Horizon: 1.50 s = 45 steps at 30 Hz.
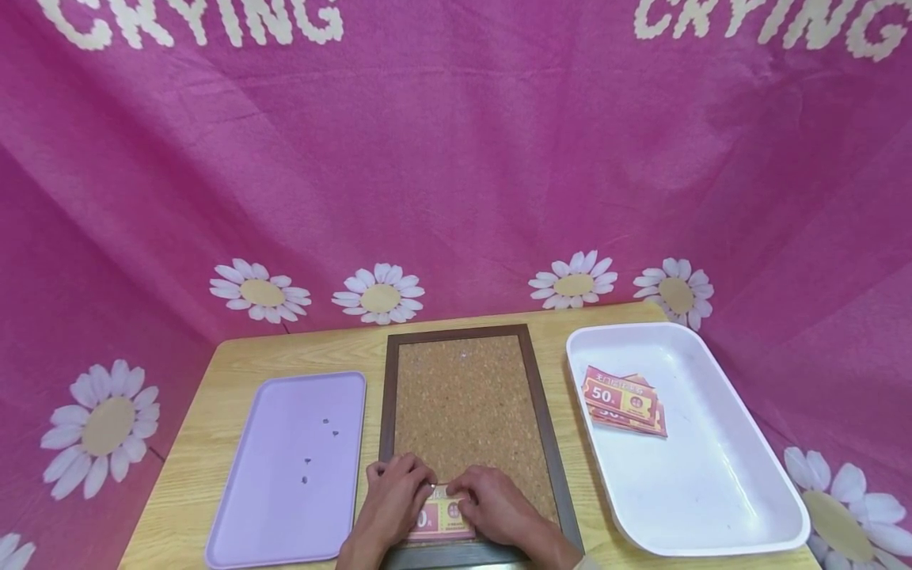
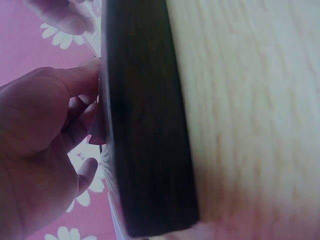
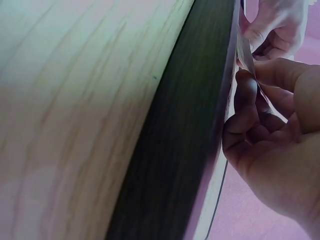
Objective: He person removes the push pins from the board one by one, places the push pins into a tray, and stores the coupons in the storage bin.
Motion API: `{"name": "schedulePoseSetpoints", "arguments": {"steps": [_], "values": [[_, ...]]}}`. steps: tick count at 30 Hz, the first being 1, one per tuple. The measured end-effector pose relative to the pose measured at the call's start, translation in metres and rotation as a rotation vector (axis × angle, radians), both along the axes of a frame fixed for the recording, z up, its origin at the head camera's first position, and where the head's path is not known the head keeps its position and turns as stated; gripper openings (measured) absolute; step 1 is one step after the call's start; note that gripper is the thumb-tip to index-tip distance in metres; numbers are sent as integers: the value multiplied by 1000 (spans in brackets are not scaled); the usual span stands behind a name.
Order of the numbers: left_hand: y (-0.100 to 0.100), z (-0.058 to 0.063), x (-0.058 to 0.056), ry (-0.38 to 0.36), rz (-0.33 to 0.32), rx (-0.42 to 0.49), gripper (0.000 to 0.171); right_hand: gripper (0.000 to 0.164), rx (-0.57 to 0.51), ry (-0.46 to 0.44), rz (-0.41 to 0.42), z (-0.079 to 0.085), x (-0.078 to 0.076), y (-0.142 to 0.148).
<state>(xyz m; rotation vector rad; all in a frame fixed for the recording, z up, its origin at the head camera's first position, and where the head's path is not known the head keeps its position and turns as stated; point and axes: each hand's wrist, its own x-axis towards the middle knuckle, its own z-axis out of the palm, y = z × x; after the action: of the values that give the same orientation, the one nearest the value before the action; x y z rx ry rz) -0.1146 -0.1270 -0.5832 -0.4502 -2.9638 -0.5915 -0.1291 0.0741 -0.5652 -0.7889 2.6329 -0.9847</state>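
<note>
A pink-and-yellow paper coupon (image 1: pixel 445 518) lies at the near end of a cork board (image 1: pixel 470 412) with a dark brown frame. My left hand (image 1: pixel 395 495) holds the coupon at its upper left, fingers curled and thumb against the paper. At the coupon's right side my right hand (image 1: pixel 499 503) pinches its edge. In the right wrist view the paper edge (image 3: pixel 246 52) shows between the thumb and a finger of the right hand (image 3: pixel 280 130). The left hand (image 2: pixel 40 115) is close against the board's frame (image 2: pixel 145 125) in the left wrist view. The fingertips are partly hidden.
Left of the board lies a purple tray (image 1: pixel 299 522) with several tiny pin-like pieces (image 1: pixel 307 461). On the right stands a white tub (image 1: pixel 684 499) holding a pile of similar coupons (image 1: pixel 620 400). A pink curtain (image 1: pixel 456 174) hangs behind the wooden table (image 1: pixel 192 443).
</note>
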Motion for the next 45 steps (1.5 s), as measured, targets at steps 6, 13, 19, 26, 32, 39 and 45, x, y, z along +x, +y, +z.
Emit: {"name": "schedulePoseSetpoints", "arguments": {"steps": [6, 13, 19, 26, 32, 39, 45], "values": [[0, -1, 0, 43, -6, 0, 5, 19, -5, -3, -2, 0, 0, 1], [2, -2, 1, 70, 4, -14, 6, 20, -13, -38, -4, 1, -1, 2], [2, -1, 1, 43, 9, -19, 5, 20, -11, -53, -6, 1, -1, 2], [0, 4, 0, -14, -4, -17, 6, 20, -6, -45, -4, 1, 0, 3], [-1, 4, -1, -13, -16, -11, 7, 20, -4, -51, -5, -1, -1, 4], [-2, 3, -1, 23, -30, -8, 5, 19, 3, -54, -10, -3, -2, 4], [-2, 2, -1, 40, -36, -16, 4, 20, 4, -86, -10, -3, -3, 5]]}}
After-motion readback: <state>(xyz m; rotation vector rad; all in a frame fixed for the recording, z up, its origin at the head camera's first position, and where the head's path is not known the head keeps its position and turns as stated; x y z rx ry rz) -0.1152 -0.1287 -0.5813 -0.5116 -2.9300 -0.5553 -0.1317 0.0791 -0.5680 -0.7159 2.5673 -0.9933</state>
